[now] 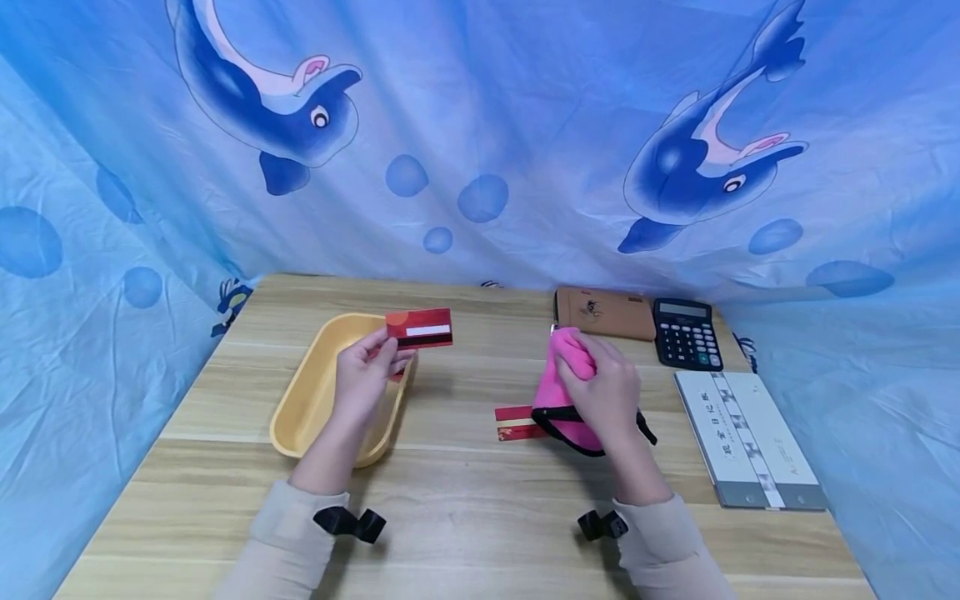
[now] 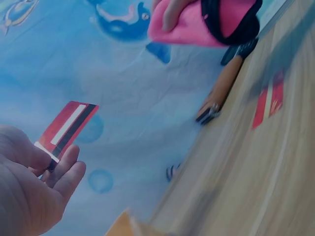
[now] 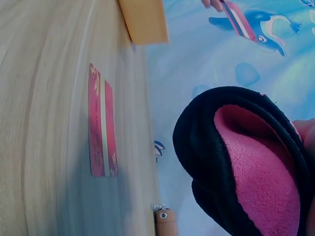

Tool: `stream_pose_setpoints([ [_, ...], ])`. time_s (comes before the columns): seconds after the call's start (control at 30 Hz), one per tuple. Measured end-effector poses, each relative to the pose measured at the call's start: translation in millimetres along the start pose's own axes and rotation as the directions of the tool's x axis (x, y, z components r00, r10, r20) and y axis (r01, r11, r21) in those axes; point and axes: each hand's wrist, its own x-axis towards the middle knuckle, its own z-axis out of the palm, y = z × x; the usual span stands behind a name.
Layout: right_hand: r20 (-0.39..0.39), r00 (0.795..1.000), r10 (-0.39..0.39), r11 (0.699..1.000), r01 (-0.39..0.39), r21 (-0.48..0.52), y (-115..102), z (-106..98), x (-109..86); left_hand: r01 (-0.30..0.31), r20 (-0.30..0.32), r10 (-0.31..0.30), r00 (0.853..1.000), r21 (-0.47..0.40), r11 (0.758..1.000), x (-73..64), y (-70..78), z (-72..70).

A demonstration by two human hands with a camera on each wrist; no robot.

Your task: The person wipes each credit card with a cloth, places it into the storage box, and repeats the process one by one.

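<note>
My left hand (image 1: pixel 363 375) pinches a red card (image 1: pixel 420 327) with a black stripe and a white strip, held up over the right rim of a yellow plastic basin (image 1: pixel 288 408). A small red patch shows beneath those fingers, at the basin's edge. On the right, my right hand (image 1: pixel 606 387) grips a pink pouch (image 1: pixel 551 387) with black trim by its upper part. The pouch's mouth points down toward me, and its pink fleecy inside (image 3: pixel 256 172) shows in the right wrist view. Partly overlapped by the pouch in the head view, another red card (image 1: pixel 517 423) with a cream stripe lies on the table.
Behind the pouch, a brown zipped wallet (image 1: pixel 611 314) lies at the table's back, beside a black calculator (image 1: pixel 686 333). A white and grey journal (image 1: pixel 750 437) lies near the right edge. A blue dolphin-print curtain (image 1: pixel 480 108) hangs around the wooden table (image 1: pixel 450 517).
</note>
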Motion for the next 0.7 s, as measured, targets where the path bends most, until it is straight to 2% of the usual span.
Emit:
stream_pose_setpoints([
  [0.27,-0.001,1.0,0.004,1.0,-0.004,0.004,5.4,-4.0,0.1,0.0,-0.051,0.002,0.999,0.025,1.0,12.9,5.9,-25.9],
  [0.5,0.005,1.0,0.017,1.0,-0.017,-0.006,9.0,-5.4,-0.8,-0.03,-0.142,0.033,0.989,0.029,0.999,25.5,4.4,-44.1],
  [0.6,0.005,1.0,0.025,1.0,-0.025,-0.006,9.8,-6.2,-1.5,-0.022,-0.179,0.031,0.983,0.05,0.999,30.1,-0.1,-54.4],
  [0.7,0.007,0.999,0.034,0.999,-0.034,-0.007,10.6,-7.3,-2.1,0.011,-0.214,0.011,0.977,0.103,0.995,33.3,-5.0,-63.7],
])
